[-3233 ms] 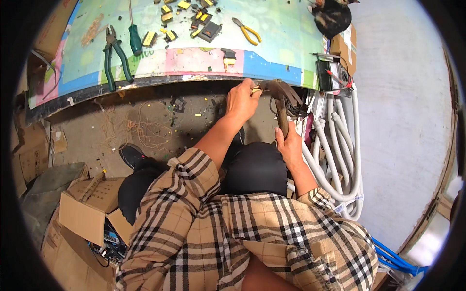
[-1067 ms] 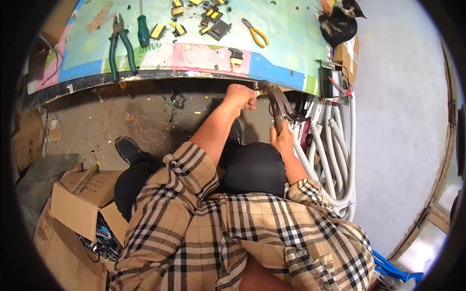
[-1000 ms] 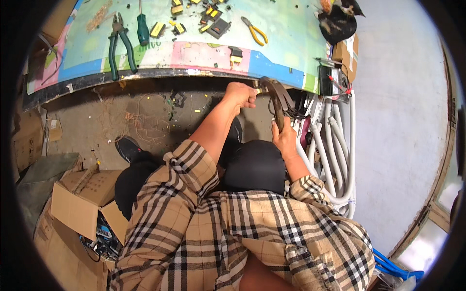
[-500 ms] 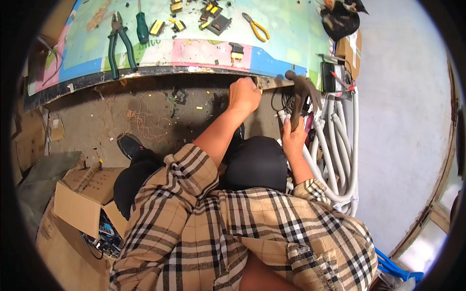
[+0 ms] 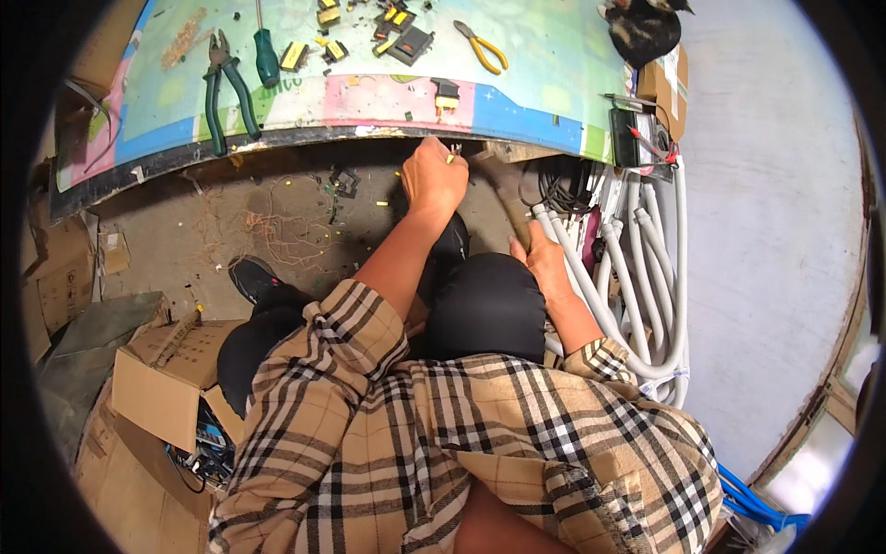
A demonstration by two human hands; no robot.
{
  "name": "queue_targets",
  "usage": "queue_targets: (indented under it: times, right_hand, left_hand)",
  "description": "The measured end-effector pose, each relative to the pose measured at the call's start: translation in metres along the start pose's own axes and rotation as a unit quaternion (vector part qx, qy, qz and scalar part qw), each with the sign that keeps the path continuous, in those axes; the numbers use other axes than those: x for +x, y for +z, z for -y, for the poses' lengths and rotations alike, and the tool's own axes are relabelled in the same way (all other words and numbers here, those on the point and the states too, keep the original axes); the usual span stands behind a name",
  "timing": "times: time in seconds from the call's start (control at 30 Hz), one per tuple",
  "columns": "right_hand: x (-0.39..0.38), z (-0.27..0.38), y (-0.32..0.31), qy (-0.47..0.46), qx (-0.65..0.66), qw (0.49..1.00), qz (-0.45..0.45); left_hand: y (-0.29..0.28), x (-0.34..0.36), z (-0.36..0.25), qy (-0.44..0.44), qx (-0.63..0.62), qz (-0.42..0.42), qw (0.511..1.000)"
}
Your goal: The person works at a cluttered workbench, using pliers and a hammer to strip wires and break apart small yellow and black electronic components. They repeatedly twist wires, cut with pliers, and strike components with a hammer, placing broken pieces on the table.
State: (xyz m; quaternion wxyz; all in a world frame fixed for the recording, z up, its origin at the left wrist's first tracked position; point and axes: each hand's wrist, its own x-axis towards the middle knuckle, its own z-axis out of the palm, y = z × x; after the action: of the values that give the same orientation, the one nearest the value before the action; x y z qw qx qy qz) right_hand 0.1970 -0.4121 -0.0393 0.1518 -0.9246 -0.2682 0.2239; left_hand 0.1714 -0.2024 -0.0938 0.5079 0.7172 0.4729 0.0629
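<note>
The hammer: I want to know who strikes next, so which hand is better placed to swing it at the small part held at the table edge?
Right. The right hand grips the hammer, its head near the table edge; the left hand pinches the small yellow part there.

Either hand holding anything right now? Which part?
Right hand grips a hammer low on its wooden handle; its head is blurred. Left hand pinches a small yellow-tipped part at the table edge.
</note>
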Motion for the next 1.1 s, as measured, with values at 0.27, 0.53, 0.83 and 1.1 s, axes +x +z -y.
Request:
queue_targets:
  times: [0.27,0.53,0.83,1.1]
  right_hand:
    - [0.003,0.002,-0.020,0.064,0.062,0.989,-0.114]
    - [0.001,0.020,-0.020,0.059,-0.006,0.997,-0.055]
    - [0.002,0.022,-0.021,0.083,0.052,0.988,-0.120]
    - [-0.015,0.004,-0.011,0.084,0.065,0.990,-0.093]
  left_hand:
    - [-0.014,0.001,0.003,0.031,0.025,-0.042,0.998]
    - [-0.025,0.003,0.009,-0.001,-0.035,-0.028,0.999]
    - [-0.018,0.007,0.018,0.022,-0.073,-0.038,0.996]
    - [0.021,-0.019,-0.011,0.059,-0.187,0.066,0.978]
